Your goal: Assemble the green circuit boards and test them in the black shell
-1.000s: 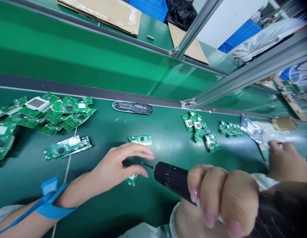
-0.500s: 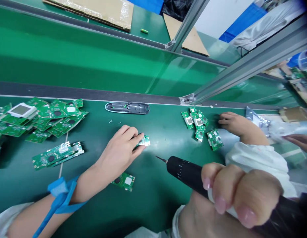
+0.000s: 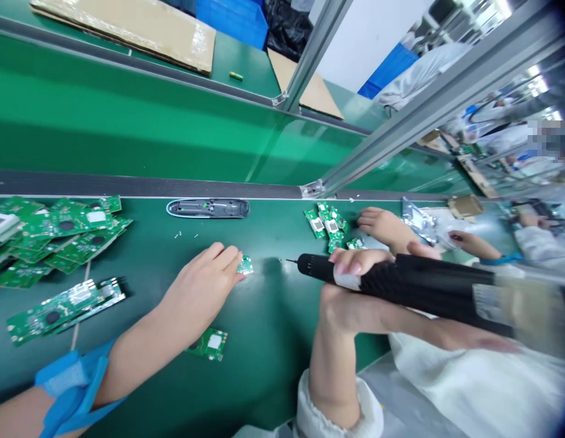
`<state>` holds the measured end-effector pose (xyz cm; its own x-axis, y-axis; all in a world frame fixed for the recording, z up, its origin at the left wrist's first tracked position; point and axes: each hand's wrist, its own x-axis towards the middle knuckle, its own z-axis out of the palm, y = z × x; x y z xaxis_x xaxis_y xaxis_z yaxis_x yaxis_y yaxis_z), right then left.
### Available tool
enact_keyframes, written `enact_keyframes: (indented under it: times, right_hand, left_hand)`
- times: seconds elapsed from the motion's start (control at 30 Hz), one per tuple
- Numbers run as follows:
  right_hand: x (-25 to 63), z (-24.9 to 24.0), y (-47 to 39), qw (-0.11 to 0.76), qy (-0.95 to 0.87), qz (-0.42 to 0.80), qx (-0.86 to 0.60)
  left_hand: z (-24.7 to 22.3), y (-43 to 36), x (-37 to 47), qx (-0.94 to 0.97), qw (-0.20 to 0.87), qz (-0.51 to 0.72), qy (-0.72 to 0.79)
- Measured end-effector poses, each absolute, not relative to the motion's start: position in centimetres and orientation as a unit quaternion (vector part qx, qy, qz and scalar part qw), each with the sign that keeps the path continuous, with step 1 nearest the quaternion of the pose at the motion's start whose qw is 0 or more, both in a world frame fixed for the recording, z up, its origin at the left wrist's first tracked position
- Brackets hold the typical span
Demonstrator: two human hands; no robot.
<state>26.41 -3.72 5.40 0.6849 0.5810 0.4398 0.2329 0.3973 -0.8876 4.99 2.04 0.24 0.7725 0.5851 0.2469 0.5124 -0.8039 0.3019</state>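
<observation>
My left hand (image 3: pixel 207 277), a blue strap at its wrist, pinches a small green circuit board (image 3: pixel 246 265) on the table; the fingers cover most of it. My right hand (image 3: pixel 355 267) is wrapped around a black electric screwdriver (image 3: pixel 423 280), held almost level. The bit points left, its tip close to a tiny dark piece (image 3: pixel 280 260) that looks like a screw; whether they touch I cannot tell. Below my left hand lies another circuit board (image 3: pixel 213 344), partly hidden by the forearm. Beyond it rests a long dark plastic housing shell (image 3: pixel 209 208) with its inside facing up.
At left, a heap of circuit boards (image 3: pixel 67 228) lies behind two stacked longer boards (image 3: pixel 58 310). Several small boards (image 3: pixel 328 225) lie to the right, near a co-worker's hand (image 3: pixel 385 225). A metal frame post (image 3: pixel 401 115) and a green partition (image 3: pixel 149 128) bound the back.
The view has swung right. The screwdriver has gone from slanted to nearly level, and its tip has come to the tiny dark piece. My left hand keeps its pinch on the small board.
</observation>
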Motion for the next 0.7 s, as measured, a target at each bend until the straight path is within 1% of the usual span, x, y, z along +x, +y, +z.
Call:
enact_keyframes:
  times: [0.07, 0.1, 0.23, 0.37, 0.5, 0.57, 0.7]
  right_hand:
    - [24.4, 5.2, -3.5, 0.796, -0.401, 0.087, -0.446]
    - [23.9, 5.3, -3.2, 0.808, -0.409, 0.083, -0.417]
    - [23.7, 5.4, -2.4, 0.808, -0.422, 0.122, -0.392]
    - [23.7, 5.4, -2.6, 0.815, -0.417, 0.129, -0.382]
    - [23.9, 5.1, -2.9, 0.812, -0.424, 0.129, -0.38]
    - [24.2, 5.1, -3.0, 0.811, -0.433, 0.13, -0.371]
    - [24.0, 5.9, -3.8, 0.799, -0.43, 0.137, -0.397]
  left_hand:
    - [0.0, 1.9, 4.8, 0.921, 0.137, 0.185, 0.313]
    - [-0.1, 1.8, 4.7, 0.913, 0.154, 0.192, 0.325]
    - [0.1, 1.5, 4.7, 0.887, 0.186, 0.178, 0.383]
    - [1.0, 1.7, 4.5, 0.861, 0.235, 0.114, 0.437]
    - [1.8, 2.6, 3.9, 0.847, 0.289, 0.063, 0.442]
    - [2.1, 3.0, 3.7, 0.845, 0.298, 0.086, 0.436]
    - [2.0, 2.8, 4.6, 0.863, 0.266, 0.199, 0.381]
